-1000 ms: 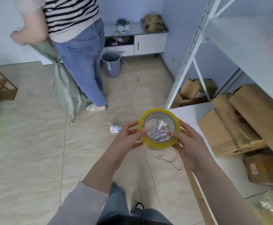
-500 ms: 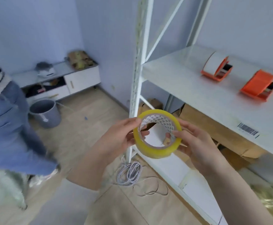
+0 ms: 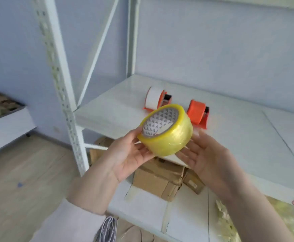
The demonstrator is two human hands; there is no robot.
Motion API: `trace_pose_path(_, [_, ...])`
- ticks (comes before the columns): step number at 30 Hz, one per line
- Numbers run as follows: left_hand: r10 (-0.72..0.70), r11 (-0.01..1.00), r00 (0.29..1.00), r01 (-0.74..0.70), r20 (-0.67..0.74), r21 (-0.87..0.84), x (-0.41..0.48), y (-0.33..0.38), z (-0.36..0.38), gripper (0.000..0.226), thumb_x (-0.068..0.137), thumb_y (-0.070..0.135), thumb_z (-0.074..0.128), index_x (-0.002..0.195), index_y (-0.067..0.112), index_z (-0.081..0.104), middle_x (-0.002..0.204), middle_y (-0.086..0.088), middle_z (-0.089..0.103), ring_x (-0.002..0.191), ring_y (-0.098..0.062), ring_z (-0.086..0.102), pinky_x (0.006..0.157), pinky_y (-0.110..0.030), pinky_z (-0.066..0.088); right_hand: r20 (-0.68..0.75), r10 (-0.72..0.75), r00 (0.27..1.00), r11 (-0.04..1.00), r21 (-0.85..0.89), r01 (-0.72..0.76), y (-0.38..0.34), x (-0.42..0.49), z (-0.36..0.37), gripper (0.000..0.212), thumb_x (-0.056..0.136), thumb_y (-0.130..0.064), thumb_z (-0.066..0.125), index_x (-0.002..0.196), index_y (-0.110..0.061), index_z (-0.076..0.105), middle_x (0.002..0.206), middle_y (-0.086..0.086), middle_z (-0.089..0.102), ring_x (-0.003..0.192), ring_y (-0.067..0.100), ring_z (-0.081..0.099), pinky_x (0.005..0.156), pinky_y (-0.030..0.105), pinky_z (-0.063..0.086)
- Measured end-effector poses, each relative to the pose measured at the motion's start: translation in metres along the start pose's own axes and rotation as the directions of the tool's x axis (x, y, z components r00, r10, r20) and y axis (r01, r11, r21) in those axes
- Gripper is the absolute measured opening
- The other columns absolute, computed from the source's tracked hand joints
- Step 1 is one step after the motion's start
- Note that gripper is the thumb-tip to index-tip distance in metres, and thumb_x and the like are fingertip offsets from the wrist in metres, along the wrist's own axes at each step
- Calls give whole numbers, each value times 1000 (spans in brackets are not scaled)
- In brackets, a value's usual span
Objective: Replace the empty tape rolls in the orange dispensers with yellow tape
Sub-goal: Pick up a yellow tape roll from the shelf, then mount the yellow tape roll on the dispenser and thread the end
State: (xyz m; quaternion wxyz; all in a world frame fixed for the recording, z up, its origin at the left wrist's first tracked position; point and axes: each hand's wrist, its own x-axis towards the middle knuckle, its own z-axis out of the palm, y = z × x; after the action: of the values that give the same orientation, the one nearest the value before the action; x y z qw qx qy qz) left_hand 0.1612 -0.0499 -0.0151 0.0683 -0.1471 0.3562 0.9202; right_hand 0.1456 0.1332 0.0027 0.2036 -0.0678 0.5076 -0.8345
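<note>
A yellow tape roll (image 3: 170,137) with a patterned white core is held up in front of the shelf. My left hand (image 3: 125,158) grips its lower left rim. My right hand (image 3: 204,154) touches its lower right side with fingers spread, palm up. Behind the roll, two orange dispensers stand on the white shelf (image 3: 238,137): the left dispenser (image 3: 155,100) carries a white roll, and the right dispenser (image 3: 197,113) shows its orange back.
White shelving uprights (image 3: 62,88) rise at the left. Cardboard boxes (image 3: 160,182) sit on the lower shelf. A coil of white cord (image 3: 108,229) lies on the floor, and a yellowish plastic bag (image 3: 286,220) is at the lower right. A low white cabinet (image 3: 6,123) stands at the far left.
My view swung up from the floor to the shelf. Both hands carried the tape roll closer to the dispensers and tilted it so its side faces me.
</note>
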Motion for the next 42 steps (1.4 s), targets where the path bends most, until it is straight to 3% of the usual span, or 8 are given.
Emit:
trace_pose_path(9, [-74, 982, 987, 47, 140, 185, 48, -13, 43, 35, 89, 25, 52, 112, 2, 64, 122, -25, 62, 117, -32, 59, 87, -37, 55, 14, -192, 981, 980, -56, 192, -28, 24, -30, 60, 51, -37, 84, 101, -7, 70, 96, 9, 73, 88, 19, 70, 75, 27, 56])
trace_pose_path(13, [53, 926, 984, -111, 168, 361, 64, -2, 47, 51, 73, 37, 58, 117, 12, 62, 120, -13, 67, 112, -22, 62, 97, -38, 49, -33, -253, 967, 961, -123, 248, -45, 31, -35, 39, 73, -30, 64, 100, -4, 70, 93, 10, 73, 82, 17, 67, 71, 23, 55])
trace_pose_path(17, [149, 809, 942, -292, 301, 510, 83, 13, 59, 65, 72, 50, 47, 126, 16, 53, 104, 13, 73, 106, -11, 64, 97, -33, 45, -143, -286, 947, 943, -216, 252, -58, 41, -38, 36, 86, -14, 41, 67, -11, 71, 58, 0, 65, 52, 11, 58, 59, 27, 45])
trace_pose_path(21, [-63, 679, 867, -326, 495, 657, 96, 16, 72, 54, 79, 52, 37, 105, 18, 69, 105, 1, 74, 103, -15, 66, 93, -27, 47, -228, -246, 942, 959, -201, 201, -64, 58, -48, 43, 87, -15, 38, 51, -14, 61, 50, 1, 43, 47, 14, 37, 53, 27, 30])
trace_pose_path(24, [-213, 753, 784, -248, 583, 609, 102, 16, 69, 46, 88, 45, 39, 94, 13, 72, 95, -4, 76, 95, -19, 69, 87, -29, 51, -204, -193, 960, 970, -188, 155, -66, 68, -50, 31, 76, -20, 46, 50, -15, 62, 47, -1, 41, 45, 13, 35, 49, 23, 30])
trace_pose_path(31, [-264, 866, 647, -168, 715, 472, 108, 14, 67, 37, 83, 33, 50, 102, 8, 71, 98, -4, 75, 89, -16, 69, 77, -24, 54, -264, -112, 958, 980, -188, 62, -56, 74, -57, 35, 93, -27, 35, 85, -11, 65, 59, -1, 66, 58, 15, 64, 67, 32, 42])
trace_pose_path(35, [-266, 874, 656, -145, 706, 464, 111, 8, 70, 32, 86, 25, 48, 108, 10, 67, 99, -3, 74, 90, -13, 69, 75, -22, 54, -471, -277, 838, 938, -320, 130, -53, 65, -65, 41, 73, -44, 53, 104, -21, 67, 93, 0, 71, 89, 15, 64, 80, 32, 45])
trace_pose_path(42, [-250, 857, 687, -171, 682, 486, 109, -2, 81, 44, 81, 15, 48, 124, 7, 57, 124, -19, 63, 118, -32, 57, 94, -33, 48, -461, -446, 767, 860, -459, 223, -44, 35, -56, 79, 46, -63, 77, 112, -22, 65, 117, 1, 68, 115, 17, 60, 95, 40, 47])
